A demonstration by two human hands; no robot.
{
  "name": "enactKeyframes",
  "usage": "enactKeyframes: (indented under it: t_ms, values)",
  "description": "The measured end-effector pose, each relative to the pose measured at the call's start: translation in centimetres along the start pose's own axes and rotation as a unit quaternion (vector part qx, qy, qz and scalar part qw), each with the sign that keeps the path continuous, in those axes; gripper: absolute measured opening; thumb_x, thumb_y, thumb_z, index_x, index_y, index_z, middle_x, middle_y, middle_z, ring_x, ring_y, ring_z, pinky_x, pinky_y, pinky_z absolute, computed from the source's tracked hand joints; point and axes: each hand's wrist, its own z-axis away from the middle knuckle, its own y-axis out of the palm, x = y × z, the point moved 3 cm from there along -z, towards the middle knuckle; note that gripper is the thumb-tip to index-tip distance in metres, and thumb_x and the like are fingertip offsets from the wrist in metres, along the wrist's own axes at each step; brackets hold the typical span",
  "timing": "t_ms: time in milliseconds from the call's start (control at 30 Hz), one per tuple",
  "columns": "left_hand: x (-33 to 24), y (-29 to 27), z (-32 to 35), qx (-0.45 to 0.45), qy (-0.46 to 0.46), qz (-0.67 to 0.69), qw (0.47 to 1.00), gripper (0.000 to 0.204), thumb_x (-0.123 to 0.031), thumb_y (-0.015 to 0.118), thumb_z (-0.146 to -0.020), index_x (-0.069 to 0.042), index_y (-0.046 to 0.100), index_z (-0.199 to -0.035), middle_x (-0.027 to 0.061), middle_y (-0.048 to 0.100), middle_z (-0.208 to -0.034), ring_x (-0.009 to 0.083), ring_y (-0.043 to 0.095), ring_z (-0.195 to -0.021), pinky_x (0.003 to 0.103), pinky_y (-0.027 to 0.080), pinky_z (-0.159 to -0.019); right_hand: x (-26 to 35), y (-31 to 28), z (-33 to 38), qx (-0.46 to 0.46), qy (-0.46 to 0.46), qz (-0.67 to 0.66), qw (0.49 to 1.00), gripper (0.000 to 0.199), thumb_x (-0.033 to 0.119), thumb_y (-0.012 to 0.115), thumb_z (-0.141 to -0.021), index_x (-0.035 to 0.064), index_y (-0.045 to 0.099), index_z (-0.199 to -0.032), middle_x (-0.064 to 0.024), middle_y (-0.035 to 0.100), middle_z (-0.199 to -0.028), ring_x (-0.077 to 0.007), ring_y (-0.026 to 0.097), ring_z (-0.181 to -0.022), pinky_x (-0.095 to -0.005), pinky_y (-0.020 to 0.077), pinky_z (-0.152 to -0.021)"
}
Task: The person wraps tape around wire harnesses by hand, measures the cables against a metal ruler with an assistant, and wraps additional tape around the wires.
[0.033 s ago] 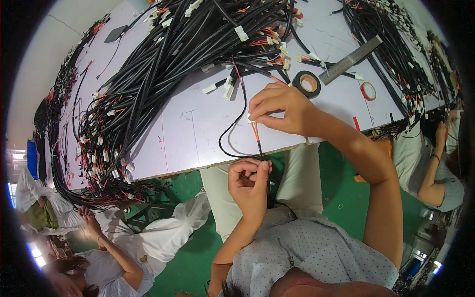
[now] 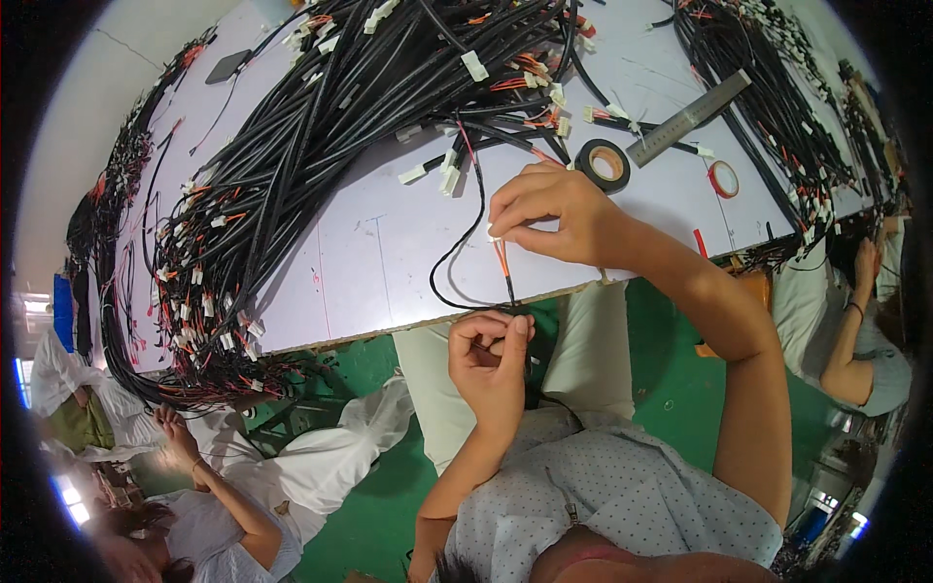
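My right hand is above the table near its front edge, thumb and fingers pinching a small white connector. Orange wires run down from that connector into a black-sleeved cable end. Just below the table edge, my left hand is closed, its thumb and forefinger gripping the black cable under the orange wires. Fingers hide part of the cable there. A thin black cord curves across the tabletop to my left hand from a pinkish-red wire end.
A large pile of black cables with white connectors covers the table's left and back. Right of my hand lie a black tape roll, a steel ruler and a red tape roll. Other people's hands work at the left and right.
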Motion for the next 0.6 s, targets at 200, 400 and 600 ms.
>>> enactKeyframes:
  t_ms: [200,400,600]
  values:
    - [-0.04,0.02,0.00,0.009,0.003,0.007,1.000,0.020,0.008,0.062,-0.084,-0.002,0.046,-0.091,0.0081,0.055,-0.087,0.0144,0.062,-0.077,0.023,0.053,-0.069,0.06,-0.03,-0.01,0.002,0.011,-0.011,1.000,0.012,0.001,0.067,-0.073,0.0045,0.070,-0.084,-0.0046,0.067,-0.092,-0.0198,0.060,-0.083,-0.0335,0.0407,-0.080]
    - [-0.03,0.00,0.02,0.007,-0.002,0.010,1.000,0.020,0.008,0.062,-0.084,-0.003,0.047,-0.092,0.0073,0.054,-0.088,0.0141,0.062,-0.078,0.023,0.054,-0.069,0.07,-0.01,-0.03,0.010,0.013,-0.004,1.000,0.012,0.001,0.067,-0.073,0.0045,0.070,-0.084,-0.0047,0.066,-0.092,-0.0200,0.060,-0.083,-0.0334,0.0408,-0.081]
    - [-0.13,0.14,0.03,0.002,-0.009,0.010,1.000,0.020,0.008,0.061,-0.084,-0.002,0.047,-0.093,0.0073,0.055,-0.088,0.0141,0.061,-0.078,0.024,0.054,-0.069,0.10,-0.10,-0.05,0.009,0.006,0.002,1.000,0.012,0.001,0.067,-0.073,0.0044,0.070,-0.085,-0.0049,0.066,-0.092,-0.0199,0.060,-0.084,-0.0334,0.0409,-0.081]
